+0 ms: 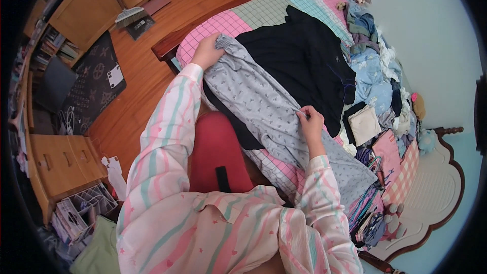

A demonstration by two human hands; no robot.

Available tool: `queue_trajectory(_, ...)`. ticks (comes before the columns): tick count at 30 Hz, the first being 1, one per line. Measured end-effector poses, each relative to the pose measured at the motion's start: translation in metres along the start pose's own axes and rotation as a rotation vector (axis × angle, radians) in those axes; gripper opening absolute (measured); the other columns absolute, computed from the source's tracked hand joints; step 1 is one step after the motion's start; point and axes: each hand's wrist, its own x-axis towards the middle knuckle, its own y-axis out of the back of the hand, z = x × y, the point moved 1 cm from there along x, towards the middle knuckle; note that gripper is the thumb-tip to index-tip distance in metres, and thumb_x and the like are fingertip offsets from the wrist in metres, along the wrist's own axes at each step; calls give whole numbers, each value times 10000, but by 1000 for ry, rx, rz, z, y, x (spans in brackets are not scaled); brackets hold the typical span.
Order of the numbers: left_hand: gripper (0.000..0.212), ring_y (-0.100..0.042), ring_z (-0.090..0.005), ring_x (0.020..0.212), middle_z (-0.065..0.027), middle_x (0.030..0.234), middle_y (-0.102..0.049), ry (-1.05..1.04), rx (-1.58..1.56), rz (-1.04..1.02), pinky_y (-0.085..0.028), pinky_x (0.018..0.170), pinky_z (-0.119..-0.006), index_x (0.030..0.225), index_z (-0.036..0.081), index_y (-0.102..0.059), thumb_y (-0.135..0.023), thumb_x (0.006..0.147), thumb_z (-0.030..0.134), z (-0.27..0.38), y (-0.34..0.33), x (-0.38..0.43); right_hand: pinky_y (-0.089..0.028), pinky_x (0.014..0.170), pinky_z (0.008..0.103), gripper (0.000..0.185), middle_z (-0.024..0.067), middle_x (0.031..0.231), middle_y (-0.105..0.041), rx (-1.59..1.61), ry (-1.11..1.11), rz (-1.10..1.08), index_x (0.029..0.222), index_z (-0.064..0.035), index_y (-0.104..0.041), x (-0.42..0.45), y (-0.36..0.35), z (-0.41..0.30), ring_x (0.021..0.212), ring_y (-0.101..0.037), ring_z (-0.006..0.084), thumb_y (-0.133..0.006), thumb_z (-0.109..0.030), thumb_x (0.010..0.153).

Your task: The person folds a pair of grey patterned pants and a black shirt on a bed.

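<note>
Grey patterned trousers [258, 95] stretch diagonally over the bed, their small dark motif facing up. My left hand [208, 51] grips their gathered end at the far left. Farther along, my right hand [312, 123] pinches the fabric near its upper edge between thumb and fingers. Past my right wrist, the wider end spreads toward the headboard. Beneath and beyond the trousers lies a black short-sleeved shirt [289, 57], spread out, with its neckline toward the wall side. The checked bedding [253, 11] in pink, green and blue is under both garments.
Heaped clothes [371, 68] line the bed's wall side. A folded cream cloth [364, 125] and colourful hangers [359, 207] lie near the headboard [430, 190]. Below my arms is a red padded surface [220, 152]. A broom [129, 16] and dustpan [140, 26] stand by the cabinets.
</note>
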Motion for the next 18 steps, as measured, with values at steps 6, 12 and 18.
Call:
queue_trajectory(6,761,-611,-372,1178,-195,1270,-635,121,172,-8,-478,993,-422,1419,127,-500,-787,715,81,0,-24,-10,-469,776,391,178,91,773,-682,17,-32,-40,907,-87,-719,-7,-8,14,778,-655,282,-787,-181,772)
queue_trajectory(12,778,-411,-354,1391,-135,1502,-441,-350,595,93,-336,1129,-495,1490,237,-450,-592,783,-55,23,-35,-30,-495,742,390,158,120,814,-702,26,-9,-38,924,-75,-720,-12,-13,8,765,-668,297,-767,-147,791)
queue_trajectory(18,670,-375,-308,1435,-99,1416,-534,-616,749,-96,-254,1209,-511,1468,235,-485,-523,853,-28,18,-48,-25,-521,707,376,159,142,840,-711,38,-8,-45,960,-65,-724,-18,-13,8,755,-679,295,-749,-104,807)
